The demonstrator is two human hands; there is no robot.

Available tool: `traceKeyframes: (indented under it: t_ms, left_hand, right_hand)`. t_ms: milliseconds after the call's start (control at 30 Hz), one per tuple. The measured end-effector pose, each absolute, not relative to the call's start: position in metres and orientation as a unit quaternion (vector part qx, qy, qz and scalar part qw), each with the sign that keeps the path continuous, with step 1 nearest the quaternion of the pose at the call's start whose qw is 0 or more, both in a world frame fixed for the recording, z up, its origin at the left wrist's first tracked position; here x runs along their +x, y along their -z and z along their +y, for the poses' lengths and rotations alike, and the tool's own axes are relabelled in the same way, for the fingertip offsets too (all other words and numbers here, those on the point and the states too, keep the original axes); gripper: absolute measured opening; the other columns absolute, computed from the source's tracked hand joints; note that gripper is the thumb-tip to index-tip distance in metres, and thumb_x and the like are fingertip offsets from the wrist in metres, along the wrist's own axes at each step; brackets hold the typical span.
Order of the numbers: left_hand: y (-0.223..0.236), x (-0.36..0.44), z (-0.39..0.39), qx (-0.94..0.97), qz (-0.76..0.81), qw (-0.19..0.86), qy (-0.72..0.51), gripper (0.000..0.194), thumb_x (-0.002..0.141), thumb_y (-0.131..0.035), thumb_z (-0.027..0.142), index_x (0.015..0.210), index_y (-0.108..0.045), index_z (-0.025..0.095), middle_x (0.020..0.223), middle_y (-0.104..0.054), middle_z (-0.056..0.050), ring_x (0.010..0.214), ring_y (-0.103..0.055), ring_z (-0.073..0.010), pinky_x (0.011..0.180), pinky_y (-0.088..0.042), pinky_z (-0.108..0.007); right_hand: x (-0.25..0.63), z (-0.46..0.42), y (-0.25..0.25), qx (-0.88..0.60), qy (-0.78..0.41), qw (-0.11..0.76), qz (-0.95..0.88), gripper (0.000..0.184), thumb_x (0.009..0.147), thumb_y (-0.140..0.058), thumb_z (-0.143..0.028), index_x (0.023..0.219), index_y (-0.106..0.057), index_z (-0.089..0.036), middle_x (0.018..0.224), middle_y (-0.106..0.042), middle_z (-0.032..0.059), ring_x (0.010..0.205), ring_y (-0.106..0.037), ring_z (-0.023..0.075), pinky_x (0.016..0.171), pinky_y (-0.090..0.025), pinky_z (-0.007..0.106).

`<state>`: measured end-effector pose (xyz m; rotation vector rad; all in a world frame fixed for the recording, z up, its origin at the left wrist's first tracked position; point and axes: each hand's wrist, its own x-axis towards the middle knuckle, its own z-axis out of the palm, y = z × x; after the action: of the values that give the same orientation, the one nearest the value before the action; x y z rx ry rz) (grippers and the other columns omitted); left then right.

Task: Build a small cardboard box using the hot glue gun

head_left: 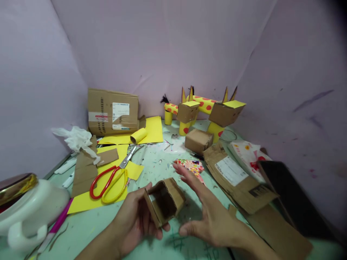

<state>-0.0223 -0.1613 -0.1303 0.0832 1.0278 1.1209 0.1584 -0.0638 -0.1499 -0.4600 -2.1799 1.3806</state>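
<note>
In the head view, my left hand [135, 216] holds a small open cardboard box [173, 196], its fingers wrapped beneath and its thumb at the left side. The box is tilted, and its dark hollow faces up and toward me. Just right of it, my right hand [208, 213] is open, thumb and fingers apart, with nothing in it. Beyond that hand lies a crumpled floral-patterned piece [189, 165]. A pair of scissors [116, 178] with one red and one yellow handle rests on yellow paper [81, 202] to the left.
Two spotted cardboard animals [188, 112] stand at the back, near a closed small box [199, 141]. A larger carton [114, 112], a yellow paper tube [138, 135] and crumpled tissue [78, 139] are behind left. A white pot [35, 209] stands left; flattened cardboard [238, 180] and a dark phone-like slab [292, 198] lie right.
</note>
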Motion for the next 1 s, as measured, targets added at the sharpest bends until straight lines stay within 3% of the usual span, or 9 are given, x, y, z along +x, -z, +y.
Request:
traceKeyframes:
  t_ms: [67, 167, 333, 433, 500, 567, 667, 733, 1000]
  left_hand:
    - [0.130, -0.020, -0.162, 0.051, 0.487, 0.722, -0.489, 0.048, 0.093, -0.040, 0.046, 0.104, -0.061, 0.004, 0.061, -0.070, -0.012, 0.043, -0.065, -0.0197, 0.034, -0.050, -0.024]
    - [0.126, -0.018, -0.163, 0.088, 0.511, 0.710, -0.476, 0.056, 0.095, -0.029, 0.049, 0.106, -0.060, 0.004, 0.056, -0.067, -0.011, 0.039, -0.062, -0.0177, 0.033, -0.048, -0.022]
    - [0.122, -0.024, -0.165, 0.153, 0.545, 0.623, -0.540, 0.048, 0.093, -0.039, 0.048, 0.125, -0.049, 0.014, 0.078, -0.068, -0.008, 0.045, -0.061, -0.0155, 0.034, -0.045, -0.022]
    - [0.127, -0.028, -0.168, 0.246, 0.566, 0.519, -0.591, 0.058, 0.080, -0.062, 0.049, 0.127, -0.050, 0.017, 0.119, -0.062, -0.016, 0.084, -0.067, -0.0229, 0.058, -0.055, -0.028]
    - [0.133, -0.028, -0.170, 0.334, 0.583, 0.457, -0.583, 0.069, 0.071, -0.073, 0.048, 0.130, -0.051, 0.020, 0.134, -0.054, -0.016, 0.111, -0.058, -0.0310, 0.078, -0.054, -0.035]
    - [0.138, -0.027, -0.172, 0.420, 0.612, 0.400, -0.538, 0.070, 0.071, -0.075, 0.045, 0.134, -0.050, 0.027, 0.141, -0.051, -0.012, 0.124, -0.050, -0.0345, 0.094, -0.048, -0.042]
    - [0.144, -0.026, -0.176, 0.522, 0.638, 0.305, -0.477, 0.054, 0.082, -0.065, 0.039, 0.134, -0.052, 0.037, 0.146, -0.048, -0.003, 0.136, -0.038, -0.0314, 0.112, -0.030, -0.047]
    - [0.148, -0.024, -0.178, 0.561, 0.633, 0.272, -0.459, 0.050, 0.087, -0.059, 0.037, 0.136, -0.049, 0.040, 0.150, -0.044, 0.002, 0.141, -0.031, -0.0278, 0.117, -0.022, -0.045]
    - [0.160, -0.009, -0.181, 0.579, 0.628, 0.233, -0.464, 0.053, 0.093, -0.046, 0.037, 0.144, -0.036, 0.034, 0.159, -0.025, 0.002, 0.145, -0.021, -0.0245, 0.118, -0.018, -0.043]
  right_hand:
    - [0.159, -0.067, 0.150, -0.156, -0.490, 0.241, -0.823, 0.104, 0.066, -0.084, -0.033, 0.149, -0.021, -0.035, 0.157, -0.028, 0.0091, 0.144, -0.023, 0.0325, 0.115, -0.018, 0.057]
    - [0.153, -0.072, 0.152, -0.165, -0.514, 0.252, -0.803, 0.089, 0.070, -0.080, -0.028, 0.145, -0.033, -0.031, 0.147, -0.045, 0.0115, 0.135, -0.041, 0.0315, 0.111, -0.030, 0.055]
    - [0.141, -0.075, 0.153, -0.245, -0.657, 0.296, -0.648, 0.079, 0.061, -0.083, -0.044, 0.129, -0.049, -0.023, 0.130, -0.059, 0.0145, 0.117, -0.059, 0.0328, 0.097, -0.047, 0.051]
    - [0.137, -0.072, 0.154, -0.247, -0.686, 0.314, -0.608, 0.075, 0.060, -0.083, -0.046, 0.123, -0.050, -0.021, 0.123, -0.063, 0.0148, 0.115, -0.060, 0.0328, 0.095, -0.049, 0.049]
    - [0.136, -0.072, 0.155, -0.266, -0.673, 0.312, -0.616, 0.074, 0.061, -0.084, -0.039, 0.124, -0.050, -0.020, 0.124, -0.062, 0.0143, 0.117, -0.059, 0.0323, 0.098, -0.046, 0.050]
    - [0.136, -0.073, 0.157, -0.295, -0.642, 0.303, -0.640, 0.076, 0.059, -0.084, -0.031, 0.126, -0.048, -0.020, 0.128, -0.060, 0.0144, 0.120, -0.057, 0.0324, 0.102, -0.042, 0.051]
    - [0.136, -0.077, 0.161, -0.316, -0.586, 0.300, -0.683, 0.077, 0.060, -0.083, -0.028, 0.129, -0.049, -0.018, 0.131, -0.059, 0.0154, 0.120, -0.056, 0.0326, 0.104, -0.041, 0.052]
    - [0.136, -0.078, 0.164, -0.312, -0.549, 0.309, -0.711, 0.075, 0.062, -0.083, -0.029, 0.129, -0.050, -0.019, 0.130, -0.059, 0.0145, 0.119, -0.057, 0.0320, 0.102, -0.043, 0.051]
    - [0.138, -0.079, 0.172, -0.215, -0.426, 0.357, -0.803, 0.070, 0.071, -0.075, -0.023, 0.136, -0.048, -0.021, 0.131, -0.060, 0.0151, 0.124, -0.054, 0.0310, 0.102, -0.045, 0.047]
